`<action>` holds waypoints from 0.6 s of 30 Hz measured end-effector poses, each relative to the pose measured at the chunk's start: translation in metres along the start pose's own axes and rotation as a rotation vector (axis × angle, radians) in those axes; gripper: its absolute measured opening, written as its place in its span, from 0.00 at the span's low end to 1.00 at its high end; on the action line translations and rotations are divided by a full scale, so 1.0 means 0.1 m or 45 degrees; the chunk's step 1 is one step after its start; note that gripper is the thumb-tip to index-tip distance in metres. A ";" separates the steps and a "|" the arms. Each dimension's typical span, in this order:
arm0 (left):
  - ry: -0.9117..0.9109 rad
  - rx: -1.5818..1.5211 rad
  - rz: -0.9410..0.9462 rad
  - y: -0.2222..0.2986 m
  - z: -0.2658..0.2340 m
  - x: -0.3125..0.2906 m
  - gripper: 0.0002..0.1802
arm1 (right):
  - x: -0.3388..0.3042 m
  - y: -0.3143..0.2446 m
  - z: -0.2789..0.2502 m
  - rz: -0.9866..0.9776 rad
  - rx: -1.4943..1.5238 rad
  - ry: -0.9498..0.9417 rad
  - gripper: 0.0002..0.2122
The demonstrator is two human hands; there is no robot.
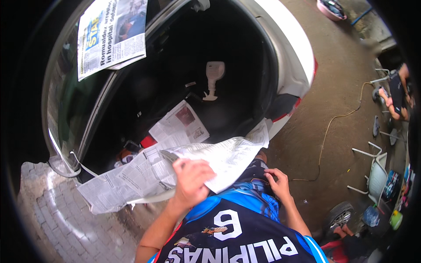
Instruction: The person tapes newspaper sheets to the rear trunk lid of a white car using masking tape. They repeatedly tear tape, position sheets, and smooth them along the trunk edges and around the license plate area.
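My left hand (192, 182) is closed on the edge of a newspaper sheet (234, 154), its fingers bent over the paper. This sheet is partly lifted and creased, and spreads toward the right corner of a car's open trunk. Under and left of it, more newspaper (131, 179) lies over the trunk's near edge. My right hand (277, 182) is beside my dark shorts, fingers loosely bent and apart, with nothing visible in them. A smaller newspaper piece (182, 122) lies just inside the trunk (166, 65).
Deeper in the trunk lies a white spray bottle (213, 79). A folded newspaper (112, 37) rests on the rear glass at upper left. On the right are a yellowish cord (330, 127), a pale chair (377, 177), a wheel (340, 217), a pink basin (331, 11) and another person (397, 94).
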State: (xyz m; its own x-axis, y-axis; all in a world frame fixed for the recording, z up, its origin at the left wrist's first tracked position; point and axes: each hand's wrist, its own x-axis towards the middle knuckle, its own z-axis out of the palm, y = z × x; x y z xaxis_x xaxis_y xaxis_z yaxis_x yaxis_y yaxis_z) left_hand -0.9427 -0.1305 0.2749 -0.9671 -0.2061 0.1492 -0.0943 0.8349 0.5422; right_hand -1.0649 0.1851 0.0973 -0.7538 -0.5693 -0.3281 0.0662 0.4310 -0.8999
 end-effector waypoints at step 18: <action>0.392 -0.502 -1.006 -1.73 -0.41 -0.01 0.21 | 1.28 -0.59 -0.45 -0.003 -0.188 -0.722 0.10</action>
State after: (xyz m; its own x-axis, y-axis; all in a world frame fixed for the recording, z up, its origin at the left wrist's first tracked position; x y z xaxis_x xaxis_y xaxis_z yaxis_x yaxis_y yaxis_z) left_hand -0.9162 -0.2956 0.2148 -0.5465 -0.8130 -0.2007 -0.5561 0.1732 0.8129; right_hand -1.1942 0.1182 0.1218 -0.2836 -0.8384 -0.4654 -0.0573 0.4993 -0.8645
